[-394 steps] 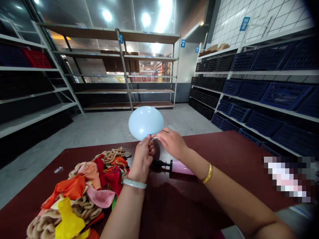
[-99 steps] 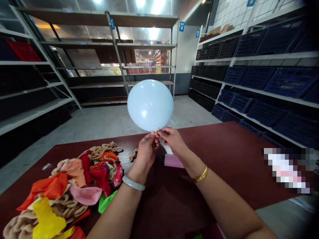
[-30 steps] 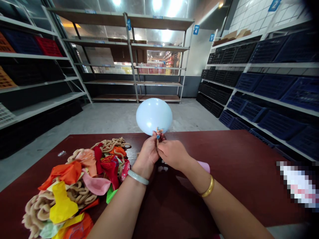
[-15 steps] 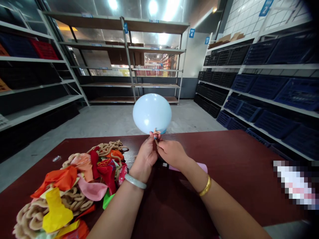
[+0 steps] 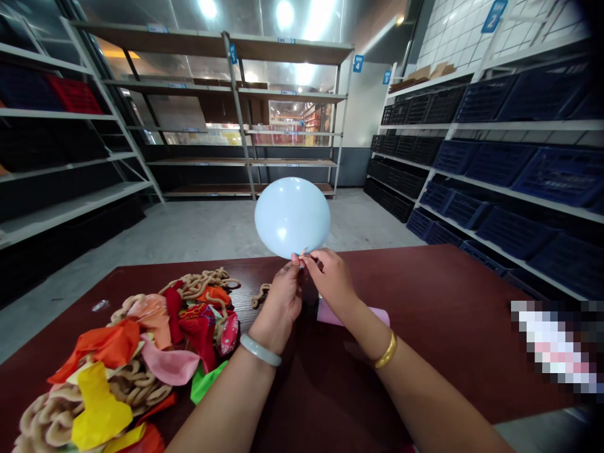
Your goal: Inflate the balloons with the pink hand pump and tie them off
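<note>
An inflated light blue balloon (image 5: 292,217) is held up over the far edge of the table, its neck toward me. My left hand (image 5: 283,289), with a pale bangle at the wrist, pinches the neck between thumb and fingers. Right at the same spot, my right hand (image 5: 330,277), wearing a gold bracelet, has its thumb and forefinger closed at the neck. A bit of tan material shows at the fingertips, too small to make out fully. Below the right wrist lies a pink item (image 5: 330,313), partly covered by the arm.
Deflated balloons in several colours, such as a yellow one (image 5: 99,406), lie with tan cord-like coils (image 5: 51,412) on the left of the dark red table (image 5: 453,340). A small tan coil (image 5: 260,294) sits beside my left hand. Shelves with crates (image 5: 561,173) stand around.
My right hand has shifted up to the balloon's neck, its fingers now less curled. The balloon sits slightly further right, and the small tan coil beside my left hand has come into view.
</note>
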Motion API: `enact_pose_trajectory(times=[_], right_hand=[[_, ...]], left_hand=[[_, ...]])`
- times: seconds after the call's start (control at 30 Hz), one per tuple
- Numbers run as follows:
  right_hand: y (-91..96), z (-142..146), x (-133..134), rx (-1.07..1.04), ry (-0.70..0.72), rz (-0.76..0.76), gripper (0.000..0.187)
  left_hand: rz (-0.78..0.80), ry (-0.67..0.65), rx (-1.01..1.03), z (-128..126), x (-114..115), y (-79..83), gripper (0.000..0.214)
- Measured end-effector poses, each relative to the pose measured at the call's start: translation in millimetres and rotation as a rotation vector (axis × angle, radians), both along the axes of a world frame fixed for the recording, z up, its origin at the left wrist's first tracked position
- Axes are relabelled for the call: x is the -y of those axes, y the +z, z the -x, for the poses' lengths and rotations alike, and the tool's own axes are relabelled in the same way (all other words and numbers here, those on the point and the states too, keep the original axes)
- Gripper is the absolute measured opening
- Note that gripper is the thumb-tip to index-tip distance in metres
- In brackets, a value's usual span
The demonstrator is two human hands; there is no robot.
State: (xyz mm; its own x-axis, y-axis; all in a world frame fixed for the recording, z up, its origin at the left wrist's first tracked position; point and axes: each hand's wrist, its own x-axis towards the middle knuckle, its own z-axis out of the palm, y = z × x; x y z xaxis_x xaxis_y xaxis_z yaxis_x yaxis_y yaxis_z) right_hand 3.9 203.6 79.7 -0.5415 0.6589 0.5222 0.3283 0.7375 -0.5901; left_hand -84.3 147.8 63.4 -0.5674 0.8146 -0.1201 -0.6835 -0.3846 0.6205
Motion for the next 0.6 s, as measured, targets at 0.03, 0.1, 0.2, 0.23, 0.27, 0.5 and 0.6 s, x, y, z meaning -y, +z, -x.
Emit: enact_pose_trajectory(times=[0.03, 0.1, 0.2, 0.23, 0.27, 0.5, 0.6], right_hand=[[0.0, 0.3, -0.2, -0.011, -0.004, -0.001, 0.021], [0.6, 0.3, -0.2, -0.022, -0.008, -0.014, 0.021], [1.8, -0.3, -0.2, -0.012, -0.001, -0.017, 0.021], [2.1, -0.5, -0.3, -0.007, 0.003, -0.009, 0.022], [2.2, -0.6, -0.6, -0.004, 0.008, 0.001, 0.022], [-0.5, -0.3, -6.3, -0.038, 0.038, 0.023, 0.02], [-2.3, 0.0, -8.3, -0.058, 0.037, 0.028, 0.019]], left_hand=[[-0.008, -0.002, -0.01, -0.2, -0.4, -1.9, 0.015], [-0.023, -0.007, -0.035, 1.1, -0.8, -4.9, 0.018], [-0.021, 0.023, -0.12, 5.1, -0.5, -8.2, 0.025], [-0.013, 0.037, -0.156, 6.4, -0.4, -9.1, 0.027], [-0.004, 0.049, -0.188, 7.4, -0.3, -9.9, 0.028], [0.004, 0.024, -0.195, 7.5, -0.4, -9.8, 0.026], [-0.018, -0.008, -0.227, 7.9, -0.3, -8.6, 0.027]])
